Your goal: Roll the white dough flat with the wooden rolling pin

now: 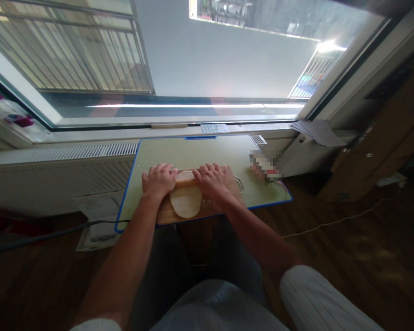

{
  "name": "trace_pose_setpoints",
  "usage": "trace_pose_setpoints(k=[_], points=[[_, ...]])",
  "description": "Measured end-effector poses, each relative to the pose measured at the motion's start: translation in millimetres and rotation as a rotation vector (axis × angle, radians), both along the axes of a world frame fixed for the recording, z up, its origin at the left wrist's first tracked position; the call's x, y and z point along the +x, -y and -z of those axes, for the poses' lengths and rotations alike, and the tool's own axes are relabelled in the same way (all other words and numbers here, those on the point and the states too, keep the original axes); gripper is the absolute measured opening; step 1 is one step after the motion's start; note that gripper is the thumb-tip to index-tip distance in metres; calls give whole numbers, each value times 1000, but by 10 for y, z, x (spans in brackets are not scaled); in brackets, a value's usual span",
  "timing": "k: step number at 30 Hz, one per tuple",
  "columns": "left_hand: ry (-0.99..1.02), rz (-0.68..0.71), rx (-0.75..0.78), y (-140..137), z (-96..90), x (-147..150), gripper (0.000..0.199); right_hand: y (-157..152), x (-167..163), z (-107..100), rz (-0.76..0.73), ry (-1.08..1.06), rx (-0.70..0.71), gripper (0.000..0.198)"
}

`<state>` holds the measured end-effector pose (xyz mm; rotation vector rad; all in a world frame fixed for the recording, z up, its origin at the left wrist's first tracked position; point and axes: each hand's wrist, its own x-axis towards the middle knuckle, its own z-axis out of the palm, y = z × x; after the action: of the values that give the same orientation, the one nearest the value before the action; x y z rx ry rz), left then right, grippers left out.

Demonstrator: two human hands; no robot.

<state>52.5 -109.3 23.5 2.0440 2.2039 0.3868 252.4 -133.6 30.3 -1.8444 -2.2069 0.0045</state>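
A wooden rolling pin [186, 183] lies crosswise over a flat, pale sheet of dough [186, 204]. My left hand [158, 179] presses on the pin's left end, fingers curved over it. Over the right end sits my right hand [212, 180], its fingers likewise bent around the pin. Most of the dough shows on the near side of the pin, with a small rounded part beyond it. Under the dough is a brown wooden board [165, 216] with a metal handle [239, 184] at its right side. Both ends of the pin are hidden beneath my hands.
The board rests on a pale green, blue-edged table top [193, 151]. A blurred-out object [267, 166] lies at its right. Behind are a radiator [117, 150] and a window sill with papers [317, 132]. A cardboard box [372, 138] stands at right.
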Motion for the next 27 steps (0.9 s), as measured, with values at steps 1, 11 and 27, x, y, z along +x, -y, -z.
trace_pose_setpoints(k=[1,11,27], points=[[-3,2,-9,-26,-6,-4,56,-34,-6,3,8,2,0,45],[-18,-61,22,-310,-45,5,55,-415,-43,53,42,-19,-60,52],[18,-136,-61,-787,-69,-37,54,-928,-111,27,72,-87,-203,56]])
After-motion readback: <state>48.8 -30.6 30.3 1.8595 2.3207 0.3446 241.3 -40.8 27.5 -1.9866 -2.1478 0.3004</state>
